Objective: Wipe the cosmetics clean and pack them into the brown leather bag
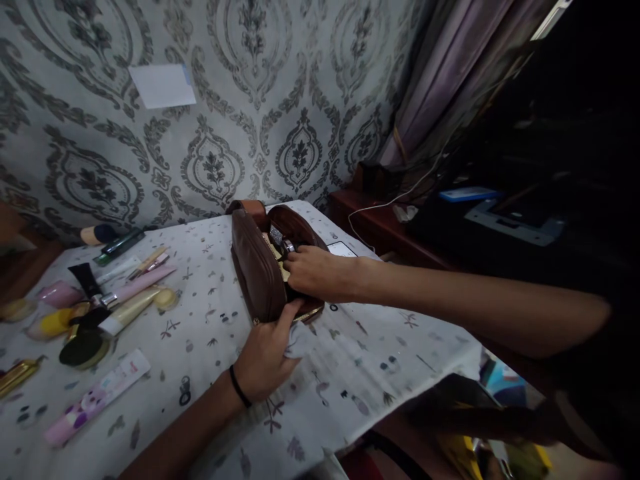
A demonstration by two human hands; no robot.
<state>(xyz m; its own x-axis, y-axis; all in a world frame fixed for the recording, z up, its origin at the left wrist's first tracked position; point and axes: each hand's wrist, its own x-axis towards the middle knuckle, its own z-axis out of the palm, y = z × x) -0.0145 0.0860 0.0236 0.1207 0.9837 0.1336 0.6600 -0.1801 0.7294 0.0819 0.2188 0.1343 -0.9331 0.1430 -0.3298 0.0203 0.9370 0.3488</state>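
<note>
One dark-brown, rounded, leather-look zip bag (257, 267): mouth open, by the far-right corner of the white, motif-printed tabletop (360, 360).
Long axis, from my remote seat: far edge towards near edge, slanting right.
Right hand (317, 273): nearer the mouth, reaching in from the right; fingertips hidden, I can't tell its grip.
Left hand (264, 360): clasping a crumpled pale-grey wad (298, 340), finger against the bag's near end, which lies just ahead.
</note>
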